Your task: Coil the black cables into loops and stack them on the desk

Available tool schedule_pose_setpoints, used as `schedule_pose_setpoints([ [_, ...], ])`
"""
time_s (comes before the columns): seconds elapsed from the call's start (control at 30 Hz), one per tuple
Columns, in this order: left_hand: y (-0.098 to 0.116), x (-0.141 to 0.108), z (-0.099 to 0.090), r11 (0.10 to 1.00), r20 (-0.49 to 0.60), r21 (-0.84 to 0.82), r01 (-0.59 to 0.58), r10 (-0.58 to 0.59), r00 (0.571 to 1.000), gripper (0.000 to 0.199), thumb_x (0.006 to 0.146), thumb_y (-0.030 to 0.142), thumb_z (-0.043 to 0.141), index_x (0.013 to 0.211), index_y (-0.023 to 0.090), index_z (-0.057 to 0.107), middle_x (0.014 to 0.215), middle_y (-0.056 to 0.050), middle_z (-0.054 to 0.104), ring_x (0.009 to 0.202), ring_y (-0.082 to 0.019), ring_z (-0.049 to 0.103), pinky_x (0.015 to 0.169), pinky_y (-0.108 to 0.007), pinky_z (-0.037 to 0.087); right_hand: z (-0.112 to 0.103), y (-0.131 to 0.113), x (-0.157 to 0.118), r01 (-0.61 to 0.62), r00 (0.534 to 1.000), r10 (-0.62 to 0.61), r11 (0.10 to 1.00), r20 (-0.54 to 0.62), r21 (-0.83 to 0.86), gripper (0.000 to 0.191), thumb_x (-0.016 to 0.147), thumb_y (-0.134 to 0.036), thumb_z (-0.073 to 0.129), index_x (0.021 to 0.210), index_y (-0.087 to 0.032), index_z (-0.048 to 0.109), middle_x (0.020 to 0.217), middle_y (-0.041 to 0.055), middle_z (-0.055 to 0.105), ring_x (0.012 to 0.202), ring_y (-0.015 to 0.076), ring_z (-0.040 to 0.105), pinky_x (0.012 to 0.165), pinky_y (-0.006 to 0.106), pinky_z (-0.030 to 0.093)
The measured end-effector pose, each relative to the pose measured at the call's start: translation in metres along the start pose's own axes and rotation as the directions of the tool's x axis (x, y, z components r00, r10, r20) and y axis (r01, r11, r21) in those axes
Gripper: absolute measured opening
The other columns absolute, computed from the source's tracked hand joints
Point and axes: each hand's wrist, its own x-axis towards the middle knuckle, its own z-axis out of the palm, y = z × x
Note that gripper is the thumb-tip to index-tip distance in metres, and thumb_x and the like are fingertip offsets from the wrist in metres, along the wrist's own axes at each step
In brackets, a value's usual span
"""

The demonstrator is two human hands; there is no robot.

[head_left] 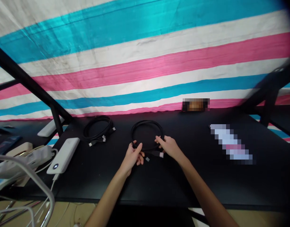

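A black cable (147,121) is wound into a round coil in front of me on the black table. My left hand (133,155) grips the lower left of the loop, thumb over the cable and fingers curled under it. On the right side of the coil, my right hand (167,145) pinches the cable between thumb and fingers. A plug with a pale end (161,154) lies below the loop between my hands, beside a small light tip (147,159). To the left rests a second coiled black cable (97,127), its plugs pointing toward me.
A white power bank (64,156) with a cord lies left, near a white power strip (26,164) and loose white cables. A blurred pale item (231,143) is on the right, a blurred dark one (195,105) at the back. Black frame bars (29,83) flank the striped sheet (145,69).
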Motion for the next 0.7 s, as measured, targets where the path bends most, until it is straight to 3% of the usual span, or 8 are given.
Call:
schedule_pose_setpoints([
  [0.1, 0.003, -0.003, -0.006, 0.999, 0.015, 0.043, -0.007, 0.006, 1.000, 0.091, 0.077, 0.053, 0.061, 0.140, 0.010, 0.013, 0.067, -0.001, 0.065, 0.039, -0.011, 0.053, 0.034, -0.019, 0.028, -0.010, -0.003, 0.003, -0.023, 0.999, 0.015, 0.976, -0.035, -0.218, 0.034, 0.080, -0.044, 0.058, 0.061, -0.017, 0.063, 0.055, 0.0059, 0.059, 0.061, 0.0203, 0.061, 0.055, 0.027, 0.041],
  [0.17, 0.007, -0.009, -0.013, 0.992, -0.008, 0.119, -0.040, 0.041, 0.999, 0.094, 0.080, 0.047, 0.061, 0.146, 0.011, 0.005, 0.065, 0.001, 0.064, 0.039, -0.012, 0.053, 0.034, -0.019, 0.029, -0.017, -0.005, 0.003, -0.020, 0.999, 0.007, 0.948, -0.042, -0.319, 0.040, 0.082, -0.047, 0.056, 0.054, -0.018, 0.059, 0.054, 0.0053, 0.059, 0.060, 0.0200, 0.060, 0.059, 0.028, 0.038],
  [0.23, 0.012, -0.016, -0.022, 0.938, -0.046, 0.309, -0.156, 0.179, 0.983, 0.083, 0.083, 0.043, 0.060, 0.147, 0.016, 0.017, 0.065, 0.003, 0.060, 0.043, -0.011, 0.051, 0.039, -0.020, 0.035, -0.022, -0.005, 0.003, -0.015, 0.999, 0.001, 0.924, -0.036, -0.383, 0.045, 0.085, -0.050, 0.051, 0.053, -0.019, 0.058, 0.054, 0.0041, 0.059, 0.057, 0.0184, 0.059, 0.059, 0.028, 0.036],
  [0.33, 0.020, -0.025, -0.031, 0.631, 0.094, 0.674, -0.383, 0.441, 0.893, 0.047, 0.084, 0.042, 0.060, 0.128, 0.027, 0.054, 0.083, 0.001, 0.058, 0.055, -0.008, 0.051, 0.056, -0.024, 0.045, -0.025, -0.001, 0.001, -0.018, 0.999, -0.002, 0.899, -0.044, -0.438, 0.049, 0.088, -0.052, 0.044, 0.054, -0.020, 0.057, 0.054, 0.0024, 0.059, 0.054, 0.0166, 0.057, 0.058, 0.028, 0.033],
  [0.4, 0.022, -0.026, -0.030, 0.398, 0.274, 0.793, -0.461, 0.442, 0.854, 0.041, 0.081, 0.045, 0.064, 0.119, 0.031, 0.061, 0.096, 0.000, 0.056, 0.063, -0.009, 0.053, 0.063, -0.025, 0.047, -0.025, 0.001, -0.001, -0.020, 0.998, -0.008, 0.889, -0.061, -0.457, 0.048, 0.088, -0.051, 0.043, 0.054, -0.020, 0.056, 0.052, 0.0018, 0.058, 0.053, 0.0161, 0.056, 0.058, 0.027, 0.032],
  [0.47, 0.020, -0.023, -0.024, 0.225, 0.396, 0.840, -0.493, 0.368, 0.842, 0.046, 0.079, 0.045, 0.067, 0.122, 0.032, 0.060, 0.102, -0.002, 0.057, 0.075, -0.014, 0.059, 0.067, -0.026, 0.047, -0.023, 0.003, -0.002, -0.017, 0.997, -0.019, 0.888, -0.073, -0.460, 0.047, 0.088, -0.049, 0.043, 0.054, -0.020, 0.055, 0.054, 0.0011, 0.060, 0.053, 0.0150, 0.056, 0.058, 0.027, 0.032],
  [0.57, 0.012, -0.011, -0.011, 0.114, 0.434, 0.863, -0.493, 0.334, 0.837, 0.046, 0.083, 0.036, 0.064, 0.127, 0.028, 0.058, 0.100, -0.004, 0.060, 0.089, -0.019, 0.061, 0.070, -0.026, 0.047, -0.022, 0.004, -0.003, -0.011, 0.995, -0.033, 0.894, -0.092, -0.447, 0.046, 0.088, -0.049, 0.043, 0.055, -0.020, 0.055, 0.060, 0.0003, 0.063, 0.051, 0.0128, 0.055, 0.058, 0.026, 0.033],
  [0.7, 0.007, 0.007, 0.001, 0.125, 0.405, 0.872, -0.474, 0.360, 0.840, 0.041, 0.089, 0.034, 0.052, 0.130, 0.028, 0.056, 0.099, -0.006, 0.061, 0.088, -0.019, 0.061, 0.068, -0.025, 0.047, -0.025, 0.006, -0.003, -0.021, 0.991, -0.038, 0.909, -0.132, -0.417, 0.044, 0.088, -0.049, 0.043, 0.058, -0.020, 0.058, 0.062, 0.0004, 0.065, 0.051, 0.0129, 0.057, 0.057, 0.026, 0.034],
])
